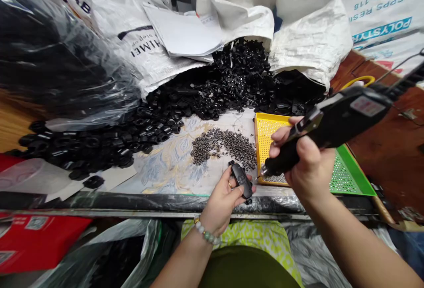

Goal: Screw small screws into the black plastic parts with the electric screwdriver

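Note:
Between the fingers and thumb of my left hand (223, 197) is a small black plastic part (242, 181), oblong with little round knobs at its ends. My right hand (309, 160) wraps round a black electric screwdriver (334, 122). Its metal tip points down and left, close to the black part but apart from it. Just beyond my left hand, a heap of tiny dark screws (228, 144) lies on the patterned table cover (168, 164). Under the screwdriver is a yellow perforated tray (265, 131), with small metal pieces near its front edge.
Black plastic parts (238, 76) spill from white sacks (308, 27) at the back. Black rings (99, 142) are piled at left, near a clear plastic cup (35, 175). A green tray (354, 173) adjoins the yellow one. Papers (187, 32) rest on a sack.

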Motion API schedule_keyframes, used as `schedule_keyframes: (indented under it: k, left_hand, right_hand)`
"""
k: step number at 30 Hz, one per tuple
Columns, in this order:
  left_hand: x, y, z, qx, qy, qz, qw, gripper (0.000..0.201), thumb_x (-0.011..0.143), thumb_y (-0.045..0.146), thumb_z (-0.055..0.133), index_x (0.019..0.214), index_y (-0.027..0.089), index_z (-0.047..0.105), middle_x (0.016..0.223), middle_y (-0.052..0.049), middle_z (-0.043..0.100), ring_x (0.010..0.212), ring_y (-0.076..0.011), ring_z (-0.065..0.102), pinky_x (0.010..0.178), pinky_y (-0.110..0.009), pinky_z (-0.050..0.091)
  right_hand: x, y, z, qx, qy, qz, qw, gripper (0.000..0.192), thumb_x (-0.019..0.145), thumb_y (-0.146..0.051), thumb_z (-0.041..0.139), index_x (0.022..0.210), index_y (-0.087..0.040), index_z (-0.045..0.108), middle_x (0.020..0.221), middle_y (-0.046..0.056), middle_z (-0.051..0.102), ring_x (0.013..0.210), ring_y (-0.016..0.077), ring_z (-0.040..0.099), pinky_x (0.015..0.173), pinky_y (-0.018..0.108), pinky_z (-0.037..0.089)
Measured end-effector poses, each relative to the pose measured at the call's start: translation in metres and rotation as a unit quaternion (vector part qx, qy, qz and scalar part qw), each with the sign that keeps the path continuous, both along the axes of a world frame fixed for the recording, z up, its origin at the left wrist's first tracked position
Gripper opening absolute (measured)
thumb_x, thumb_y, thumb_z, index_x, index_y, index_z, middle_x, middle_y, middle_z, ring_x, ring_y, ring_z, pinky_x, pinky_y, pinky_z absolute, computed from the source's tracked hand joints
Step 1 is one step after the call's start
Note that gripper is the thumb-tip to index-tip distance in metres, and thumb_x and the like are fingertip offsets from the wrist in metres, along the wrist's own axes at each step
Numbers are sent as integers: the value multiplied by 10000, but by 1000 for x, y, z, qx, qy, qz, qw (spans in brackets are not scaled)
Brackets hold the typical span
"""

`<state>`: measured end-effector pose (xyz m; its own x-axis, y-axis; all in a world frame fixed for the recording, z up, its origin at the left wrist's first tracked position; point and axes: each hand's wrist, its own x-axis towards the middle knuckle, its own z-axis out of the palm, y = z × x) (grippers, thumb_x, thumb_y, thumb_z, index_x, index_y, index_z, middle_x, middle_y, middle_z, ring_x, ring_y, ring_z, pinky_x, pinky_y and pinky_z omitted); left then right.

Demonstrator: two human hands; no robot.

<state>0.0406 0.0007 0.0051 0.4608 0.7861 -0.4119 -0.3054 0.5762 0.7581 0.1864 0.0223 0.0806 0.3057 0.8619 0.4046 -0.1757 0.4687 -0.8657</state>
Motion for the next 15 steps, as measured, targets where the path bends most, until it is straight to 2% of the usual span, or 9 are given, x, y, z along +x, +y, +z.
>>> schedule_keyframes:
  k: [3, 5, 11, 15]
  left_hand:
    - [0, -1, -1, 3, 8, 2, 1000, 467, 813, 131, 511, 1241, 217, 345, 1140, -84, 561, 915, -149, 597, 749, -253, 458]
    - [0, -1, -2, 3, 22, 4, 1000, 481, 814, 132, 512, 1253, 237, 346, 1147, -67, 560, 922, -131, 573, 721, -228, 457]
    - [1, -2, -3, 7, 25, 16, 1000, 473, 807, 136, 523, 1242, 239, 366, 1121, -44, 571, 911, -113, 548, 686, -201, 459]
    - [3, -5, -4, 11, 6, 46, 999, 425, 800, 142, 544, 1196, 203, 402, 1012, -33, 597, 853, -99, 555, 658, -185, 466]
  right_hand:
    - [-11, -19, -9, -22, 12, 80, 996, 288, 791, -313, 590, 1063, -235, 537, 839, 16, 646, 571, 115, 620, 514, 263, 526]
    - [-14, -22, -13, -28, 11, 105, 994, 301, 790, -310, 595, 1074, -239, 527, 851, 20, 643, 585, 116, 619, 539, 277, 537]
    - [-14, -24, -25, -47, 0, 139, 989, 312, 778, -291, 610, 1077, -267, 524, 824, 5, 636, 634, 113, 616, 610, 279, 549]
    - [-16, -28, -32, -38, -23, 108, 993, 295, 737, -334, 650, 1008, -273, 550, 763, -7, 625, 694, 144, 641, 687, 315, 560]
